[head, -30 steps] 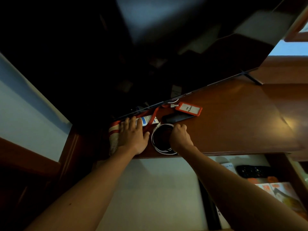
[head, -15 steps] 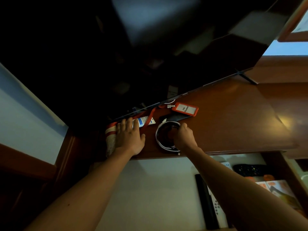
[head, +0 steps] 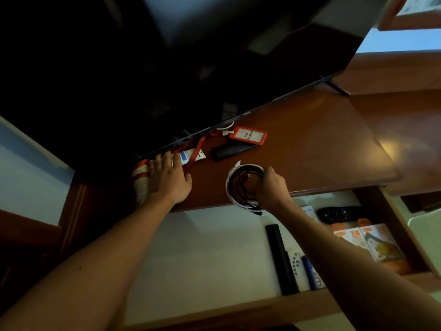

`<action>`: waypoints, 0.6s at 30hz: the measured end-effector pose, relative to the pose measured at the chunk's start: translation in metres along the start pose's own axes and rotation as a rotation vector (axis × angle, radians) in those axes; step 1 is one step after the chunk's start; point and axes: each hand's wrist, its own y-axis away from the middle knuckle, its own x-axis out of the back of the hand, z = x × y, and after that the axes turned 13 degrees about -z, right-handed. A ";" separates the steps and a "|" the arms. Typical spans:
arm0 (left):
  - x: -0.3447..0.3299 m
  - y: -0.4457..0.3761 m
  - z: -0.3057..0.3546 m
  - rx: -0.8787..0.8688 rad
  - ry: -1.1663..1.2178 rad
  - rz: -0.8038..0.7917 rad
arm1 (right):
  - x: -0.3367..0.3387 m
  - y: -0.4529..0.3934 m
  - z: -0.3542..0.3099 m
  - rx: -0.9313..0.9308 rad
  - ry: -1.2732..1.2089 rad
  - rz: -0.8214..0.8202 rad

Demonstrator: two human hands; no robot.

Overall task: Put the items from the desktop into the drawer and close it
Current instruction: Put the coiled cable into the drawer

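Observation:
My right hand (head: pixel 270 188) grips a coil of white and black cables (head: pixel 241 185), lifted and tilted over the front edge of the wooden desktop (head: pixel 310 149). My left hand (head: pixel 168 179) lies flat on a red-and-cream striped cloth (head: pixel 139 185) at the desktop's left, fingers touching a white and blue tube (head: pixel 191 156). A red lanyard (head: pixel 194 155) crosses the tube and leads to an orange badge holder (head: pixel 248 135). A dark slim object (head: pixel 230 151) lies beside the badge. The open drawer (head: pixel 202 247) sits below the desk edge.
A large dark TV screen (head: pixel 191 68) overhangs the back of the desktop. The drawer's right side holds a black remote (head: pixel 338 213), a black bar (head: pixel 280 256), a white remote (head: pixel 296 268) and colourful packets (head: pixel 372 242). The drawer's left floor is bare white.
My right hand has closed on the cable coil, lifted it off the desktop and carried it right toward the desk's front edge. My left hand stays on the cloth.

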 end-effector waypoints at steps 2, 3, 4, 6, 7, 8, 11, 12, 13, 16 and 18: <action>-0.001 0.000 0.000 0.009 -0.001 0.003 | -0.006 0.008 0.010 -0.011 0.017 -0.009; -0.001 0.000 0.001 0.016 0.003 0.001 | -0.008 0.013 0.016 -0.020 0.025 -0.020; 0.000 0.000 0.002 0.024 0.008 -0.002 | -0.011 0.018 0.023 -0.027 0.037 -0.031; 0.001 0.000 0.005 0.035 0.008 0.000 | -0.016 0.027 0.035 -0.034 0.055 -0.050; 0.003 -0.001 0.006 0.035 0.009 -0.003 | -0.018 0.032 0.041 -0.035 0.057 -0.054; 0.004 -0.001 0.007 0.035 0.013 -0.008 | -0.021 0.036 0.048 -0.031 0.062 -0.057; 0.007 0.001 0.011 0.047 0.021 -0.024 | -0.033 0.047 0.065 -0.010 0.106 -0.081; 0.009 0.002 0.013 0.053 0.020 -0.030 | -0.037 0.050 0.070 -0.018 0.118 -0.092; 0.009 0.004 0.015 0.059 0.016 -0.034 | -0.042 0.052 0.075 -0.026 0.121 -0.104; 0.013 0.007 0.020 0.067 0.021 -0.036 | -0.057 0.056 0.087 -0.050 0.117 -0.156; 0.015 0.010 0.023 0.066 0.042 -0.019 | -0.067 0.057 0.093 -0.072 0.119 -0.190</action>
